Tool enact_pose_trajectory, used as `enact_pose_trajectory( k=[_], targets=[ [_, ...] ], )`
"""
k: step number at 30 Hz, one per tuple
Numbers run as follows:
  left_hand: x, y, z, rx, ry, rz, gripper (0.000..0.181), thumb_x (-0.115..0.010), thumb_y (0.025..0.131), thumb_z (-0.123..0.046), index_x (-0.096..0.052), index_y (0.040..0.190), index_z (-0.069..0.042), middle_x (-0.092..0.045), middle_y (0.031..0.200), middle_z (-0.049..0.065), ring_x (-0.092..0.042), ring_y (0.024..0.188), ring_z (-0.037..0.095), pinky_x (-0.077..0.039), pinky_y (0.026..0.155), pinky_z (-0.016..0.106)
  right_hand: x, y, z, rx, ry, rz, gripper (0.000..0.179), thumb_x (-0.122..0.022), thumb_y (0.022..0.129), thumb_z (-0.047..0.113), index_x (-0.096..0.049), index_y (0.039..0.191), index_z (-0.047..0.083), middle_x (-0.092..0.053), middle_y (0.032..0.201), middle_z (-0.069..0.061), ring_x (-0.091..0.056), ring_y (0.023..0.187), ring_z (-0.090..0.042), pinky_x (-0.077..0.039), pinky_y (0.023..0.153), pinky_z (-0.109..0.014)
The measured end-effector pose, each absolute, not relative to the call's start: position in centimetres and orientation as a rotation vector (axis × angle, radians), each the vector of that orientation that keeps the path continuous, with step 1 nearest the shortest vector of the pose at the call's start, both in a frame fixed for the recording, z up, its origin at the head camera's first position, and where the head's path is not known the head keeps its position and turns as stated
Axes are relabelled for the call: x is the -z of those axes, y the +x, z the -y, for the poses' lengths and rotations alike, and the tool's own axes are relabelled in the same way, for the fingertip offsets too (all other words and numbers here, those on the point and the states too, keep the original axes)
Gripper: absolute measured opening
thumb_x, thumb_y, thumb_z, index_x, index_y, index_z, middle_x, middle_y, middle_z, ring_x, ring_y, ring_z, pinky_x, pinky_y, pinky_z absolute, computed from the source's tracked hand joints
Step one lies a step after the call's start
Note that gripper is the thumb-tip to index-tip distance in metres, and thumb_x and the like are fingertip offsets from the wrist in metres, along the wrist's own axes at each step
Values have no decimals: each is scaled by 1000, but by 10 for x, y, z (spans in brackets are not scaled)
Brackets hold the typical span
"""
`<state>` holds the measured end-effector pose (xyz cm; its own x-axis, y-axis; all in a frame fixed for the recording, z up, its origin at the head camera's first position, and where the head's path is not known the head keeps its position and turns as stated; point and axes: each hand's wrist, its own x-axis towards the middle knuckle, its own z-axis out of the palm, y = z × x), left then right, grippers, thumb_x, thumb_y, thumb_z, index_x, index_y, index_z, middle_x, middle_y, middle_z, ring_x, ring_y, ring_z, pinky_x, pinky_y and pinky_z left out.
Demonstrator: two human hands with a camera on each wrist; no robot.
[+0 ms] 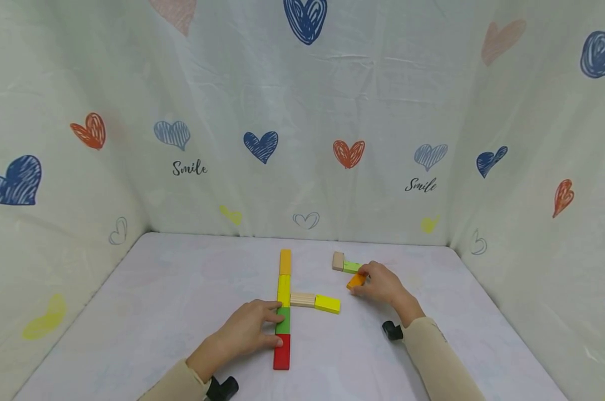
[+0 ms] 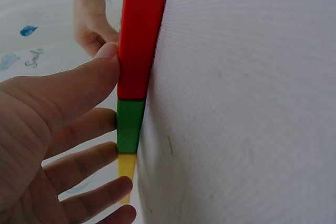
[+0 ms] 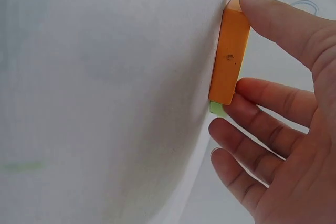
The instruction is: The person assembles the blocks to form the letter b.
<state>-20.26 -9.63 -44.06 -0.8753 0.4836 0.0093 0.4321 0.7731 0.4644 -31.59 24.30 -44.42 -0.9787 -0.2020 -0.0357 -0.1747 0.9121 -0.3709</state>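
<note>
A straight column of blocks runs away from the person: a red block (image 1: 281,356) nearest, then a green block (image 1: 284,323), a yellow block (image 1: 284,287) and an orange-yellow block (image 1: 285,262). My left hand (image 1: 247,328) lies along the column's left side, its thumb at the red block and its extended fingertips over the green and yellow ones. A natural wood block (image 1: 302,299) and a yellow block (image 1: 328,304) branch off to the right. Between thumb and fingertips, my right hand (image 1: 382,284) pinches an orange block (image 3: 230,53), close over the table.
Behind the orange block, a light green block (image 1: 351,267) meets a natural wood block (image 1: 338,260) set at an angle. The white table (image 1: 182,267) is enclosed by a curtain (image 1: 222,83) printed with hearts. Dark wrist cameras sit at both sleeves.
</note>
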Motion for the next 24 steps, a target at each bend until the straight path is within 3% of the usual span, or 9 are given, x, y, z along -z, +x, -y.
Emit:
enact_pose_trajectory(
  k=[9, 24],
  targets=[
    [441, -203, 96, -719, 728, -2850, 48, -81, 73, -37, -71, 116, -17, -59, 130, 2, -52, 117, 27, -45, 95, 46, 440, -311, -242, 658, -320, -2905, 54, -83, 73, 30, -64, 119, 9, -58, 112, -5, -52, 96, -21, -45, 92, -42],
    [441, -204, 95, -703, 697, -2840, 50, -81, 73, -39, -71, 117, -18, -59, 131, 1, -52, 118, 26, -46, 96, 47, 439, -289, -244, 768, -471, -2740, 47, -85, 70, 20, -66, 114, 23, -59, 115, 6, -50, 107, -19, -41, 100, -48]
  ],
)
